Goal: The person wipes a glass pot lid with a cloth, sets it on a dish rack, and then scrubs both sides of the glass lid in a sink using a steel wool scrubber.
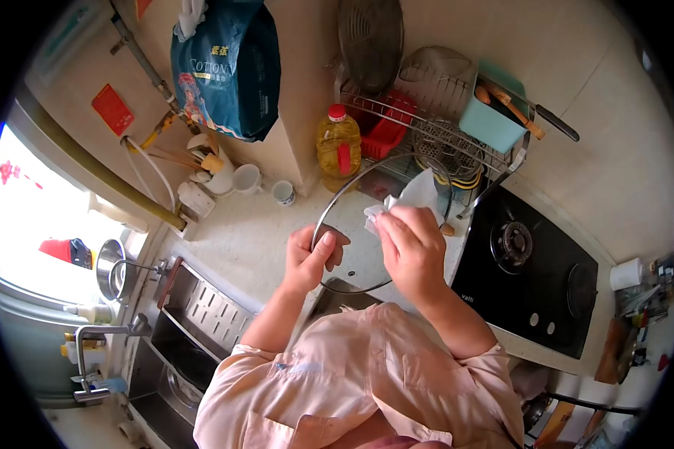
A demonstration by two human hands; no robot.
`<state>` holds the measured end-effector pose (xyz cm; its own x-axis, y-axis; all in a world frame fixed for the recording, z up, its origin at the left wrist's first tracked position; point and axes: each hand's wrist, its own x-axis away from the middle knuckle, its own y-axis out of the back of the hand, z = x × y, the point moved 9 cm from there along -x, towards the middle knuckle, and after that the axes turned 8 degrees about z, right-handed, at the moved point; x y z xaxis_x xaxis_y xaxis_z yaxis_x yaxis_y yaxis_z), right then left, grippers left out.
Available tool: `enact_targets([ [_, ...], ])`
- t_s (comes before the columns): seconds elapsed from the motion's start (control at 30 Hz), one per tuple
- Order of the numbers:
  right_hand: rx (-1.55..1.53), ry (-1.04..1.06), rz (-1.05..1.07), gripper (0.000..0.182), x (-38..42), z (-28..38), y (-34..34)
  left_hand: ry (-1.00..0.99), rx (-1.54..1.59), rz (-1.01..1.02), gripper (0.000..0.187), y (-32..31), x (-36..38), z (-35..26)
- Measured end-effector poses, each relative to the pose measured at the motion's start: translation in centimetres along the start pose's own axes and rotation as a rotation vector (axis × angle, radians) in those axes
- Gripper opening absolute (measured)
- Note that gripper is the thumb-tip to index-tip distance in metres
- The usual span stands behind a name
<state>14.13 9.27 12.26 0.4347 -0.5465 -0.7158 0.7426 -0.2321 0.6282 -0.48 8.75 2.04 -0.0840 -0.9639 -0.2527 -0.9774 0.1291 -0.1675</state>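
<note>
Glass lid (367, 224), round with a metal rim, is held up over the counter (247, 239), tilted toward the camera. I note the left hand (311, 258) grips its rim at the lower left, thumb over the near face and fingers curled behind. The right hand (412, 251) is closed around a white paper towel (412, 196) and presses it against the lid's upper right part; a loose corner of the towel stands up above the knuckles.

Position: the lid sits between the sink (180, 337) at the left and the black gas hob (528, 280) at the right, above the pale counter and in front of the person's chest. I cannot tell whether its lower edge touches anything; a dark pan-like edge (344, 288) shows just below it.

Surroundings, logged:
- Yellow oil bottle (338, 142) with a red cap stands at the back wall, beyond the lid.
- Wire dish rack (434, 127) just right of the bottle, holding a red basket and a teal utensil holder (493, 120).
- Two white cups (262, 183) near the corner, left of the bottle.
- Blue bag (228, 67) hangs on the wall above them.
- Tap (93, 352) at the far left of the sink.
</note>
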Motion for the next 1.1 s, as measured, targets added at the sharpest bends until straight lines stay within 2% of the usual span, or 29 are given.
enact_targets([
  [0.1,-0.056,-0.039,-0.079,0.021,-1.3,0.4,-0.3,0.048,-0.085,0.003,0.037,1.1,1.0,-1.2],
  [0.4,-0.017,-0.031,-0.01,0.02,-0.4,1.0,-1.0,0.054,-0.061,-0.014,0.037,1.1,0.4,-0.7],
  [0.53,-0.031,-0.037,-0.063,0.016,-0.7,0.1,-0.7,0.048,-0.081,-0.015,0.037,0.7,0.3,-0.5],
  [0.73,-0.062,0.004,0.035,0.017,1.0,0.5,-1.5,0.044,-0.069,-0.039,0.036,1.0,0.3,0.0],
  [0.87,0.008,-0.102,-0.163,0.017,-1.4,-2.8,0.3,0.029,-0.072,0.003,0.037,-0.1,0.5,0.0],
  [1.0,-0.127,0.044,-0.015,0.017,1.8,1.9,-3.0,0.061,-0.061,-0.078,0.037,0.4,0.4,0.0],
  [1.1,-0.186,-0.109,-0.082,0.014,0.1,-2.3,-2.3,0.062,-0.071,-0.128,0.036,0.7,1.2,0.2],
])
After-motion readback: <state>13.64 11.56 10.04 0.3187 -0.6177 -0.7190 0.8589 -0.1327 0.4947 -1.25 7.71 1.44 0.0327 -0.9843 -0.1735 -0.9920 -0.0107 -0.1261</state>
